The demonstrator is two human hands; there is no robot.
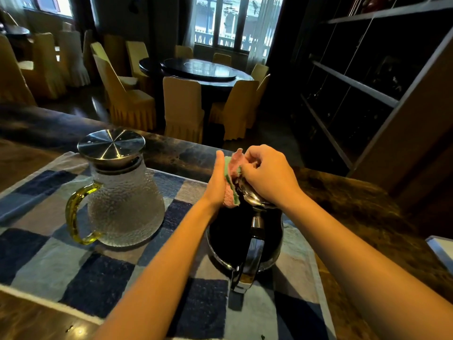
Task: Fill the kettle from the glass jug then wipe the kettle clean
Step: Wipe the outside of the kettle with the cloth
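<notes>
A dark steel kettle (235, 241) stands on the checked blue mat (61, 266), its handle toward me. A pink and green cloth (231, 177) is pressed against the left side of the kettle's top by my left hand (218, 182), palm flat on it. My right hand (267, 175) grips the kettle's shiny lid area and pinches the cloth's upper edge. The spout is hidden behind the hands. Left of the kettle stands the textured glass jug (122, 200) with a yellow-green handle and a steel lid on top.
The mat lies on a dark wooden counter (355, 204) whose far edge runs just beyond the hands. A pale object (441, 251) shows at the right edge. Beyond are a round dining table (198, 69) with yellow-covered chairs and dark shelving (367, 82) on the right.
</notes>
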